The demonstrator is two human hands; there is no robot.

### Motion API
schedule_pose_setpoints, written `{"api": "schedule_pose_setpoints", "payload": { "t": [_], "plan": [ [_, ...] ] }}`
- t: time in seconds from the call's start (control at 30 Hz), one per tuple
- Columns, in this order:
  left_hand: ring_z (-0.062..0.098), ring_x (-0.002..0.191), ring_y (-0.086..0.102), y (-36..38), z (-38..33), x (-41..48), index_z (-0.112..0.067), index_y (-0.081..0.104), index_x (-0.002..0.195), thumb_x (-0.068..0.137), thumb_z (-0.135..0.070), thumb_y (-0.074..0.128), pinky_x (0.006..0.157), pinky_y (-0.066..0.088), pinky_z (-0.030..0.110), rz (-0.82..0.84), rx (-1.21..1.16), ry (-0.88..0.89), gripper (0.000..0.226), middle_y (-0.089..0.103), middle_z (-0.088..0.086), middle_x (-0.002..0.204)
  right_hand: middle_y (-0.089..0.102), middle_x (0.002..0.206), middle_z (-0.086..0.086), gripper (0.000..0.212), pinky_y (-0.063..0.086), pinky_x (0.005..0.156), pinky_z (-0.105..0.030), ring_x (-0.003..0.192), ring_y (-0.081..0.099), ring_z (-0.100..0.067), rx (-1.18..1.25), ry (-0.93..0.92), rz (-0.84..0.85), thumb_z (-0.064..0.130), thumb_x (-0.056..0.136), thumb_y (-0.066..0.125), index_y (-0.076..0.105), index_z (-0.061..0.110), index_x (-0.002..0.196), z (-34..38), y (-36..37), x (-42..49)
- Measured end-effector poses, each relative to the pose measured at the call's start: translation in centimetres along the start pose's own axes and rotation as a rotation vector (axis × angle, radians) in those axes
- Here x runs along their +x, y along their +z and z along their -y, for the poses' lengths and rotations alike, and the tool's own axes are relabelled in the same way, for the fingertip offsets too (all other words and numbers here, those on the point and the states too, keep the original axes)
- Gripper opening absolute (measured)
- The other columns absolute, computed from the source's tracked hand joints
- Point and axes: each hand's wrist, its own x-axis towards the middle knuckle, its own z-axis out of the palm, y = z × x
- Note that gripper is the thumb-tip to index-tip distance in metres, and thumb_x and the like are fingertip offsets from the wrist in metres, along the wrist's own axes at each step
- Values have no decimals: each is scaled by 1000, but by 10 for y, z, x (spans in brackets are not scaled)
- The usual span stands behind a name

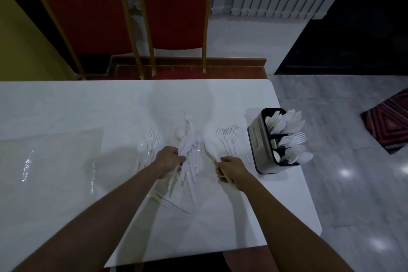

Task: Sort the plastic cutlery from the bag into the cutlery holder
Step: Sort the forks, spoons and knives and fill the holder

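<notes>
While both hands work over the loose cutlery (pixel 192 168) at the centre of the frame, the sort is judged part done. The left hand (pixel 170 159) is closed around a bundle of white pieces (pixel 185 146) that fans upward from the fist; their type cannot be told with certainty. The right hand (pixel 230 171) pinches one long pale piece (pixel 210 151) by its handle end, tip pointing to the upper left. The black cutlery holder (pixel 257 139) stands right of centre, at the right edge of the white table (pixel 88 104). Its three compartments are already stocked: blade-like pieces in the upper one, forks in the middle, spoons in the lower. A row of forks (pixel 227 137) lies between the right hand and the holder. More forks and spoons (pixel 149 143) lie left of the left hand. The clear bag (pixel 50 172) lies flat at the left of the frame and appears emptied. Risks noted: white plastic on a white table in dim light makes types easy to confuse, so a piece could go into the wrong compartment. The fanned bundle could spill if the left hand's hold slackens. The holder sits close to the table edge with its contents leaning outward, so a knock during loading could tip it or push it off.
</notes>
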Motion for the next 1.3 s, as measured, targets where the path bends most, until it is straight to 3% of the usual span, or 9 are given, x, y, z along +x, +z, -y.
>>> {"api": "schedule_pose_setpoints", "payload": {
  "t": [0.13, 0.2, 0.3, 0.47, 0.6, 0.7, 0.8, 1.0, 1.3],
  "plan": [
    [39, 93, 65, -3, 0, -3, 11, 62, 103, 86, -16, 67, 78, 52, 39, -87, 91, 35, 32, 63, 33, 105, 65, 90, -7, 24, 48, 69, -28, 81, 59, -19, -144, -74, -27, 11, 88, 60, 68, 6, 110, 4, 0, -1],
    [33, 73, 64, -6, -1, -6, 13, 64, 99, 84, -12, 69, 69, 54, 33, -105, 98, 29, 30, 64, 33, 90, 65, 98, -3, 24, 50, 78, -29, 93, 60, -20, -181, -107, -46, 15, 87, 63, 69, 12, 110, 8, -1, -3],
    [27, 71, 62, -12, -4, -7, 0, 68, 72, 77, -9, 75, 80, 57, 47, -126, 85, 18, 13, 58, 11, 62, 67, 104, -2, 26, 54, 90, -34, 99, 62, -21, -88, -127, -123, 17, 83, 71, 71, 17, 109, 12, -4, -8],
    [20, 62, 53, -19, -20, -14, 7, 71, 83, 74, -8, 78, 56, 37, 24, -86, -3, 28, 19, 58, 7, 56, 66, 91, -4, 25, 52, 68, -22, 79, 61, -15, 26, -258, -134, 9, 82, 74, 67, 14, 106, 31, -17, -29],
    [21, 63, 55, -15, -60, -19, 5, 69, 98, 77, -6, 75, 47, 39, 17, -39, -172, 86, 24, 66, 10, 71, 60, 73, -2, 12, 57, 66, -23, 70, 60, -14, 88, -430, -126, -1, 84, 70, 66, 11, 84, 63, -41, -55],
    [20, 75, 63, 4, -106, -29, 1, 67, 107, 82, -2, 69, 59, 50, 21, 44, -321, 187, 25, 67, 9, 86, 64, 72, -4, 9, 59, 72, -29, 72, 65, -18, 86, -541, -195, 2, 82, 73, 67, 8, 82, 86, -72, -75],
    [20, 83, 64, 34, -150, -41, -3, 62, 106, 87, 0, 62, 77, 54, 29, 94, -437, 280, 19, 64, 8, 91, 70, 72, 5, 8, 53, 59, -14, 63, 66, -3, -49, -637, -414, 12, 79, 76, 70, 17, 81, 103, -115, -95],
    [23, 93, 62, 103, -189, -43, -3, 57, 105, 91, 0, 57, 91, 53, 36, 134, -640, 358, 15, 63, 12, 95, 73, 76, -2, 12, 47, 56, -16, 72, 68, -12, -345, -579, -656, 23, 74, 77, 75, 16, 84, 100, -188, -90],
    [19, 91, 65, 160, -190, -28, -10, 70, 101, 84, -15, 69, 86, 51, 30, -127, -239, 582, 19, 71, 5, 97, 58, 65, -2, 28, 40, 53, -25, 65, 59, -19, -620, -501, -644, 34, 69, 83, 65, 12, 71, 97, -194, -63]
  ]
}}
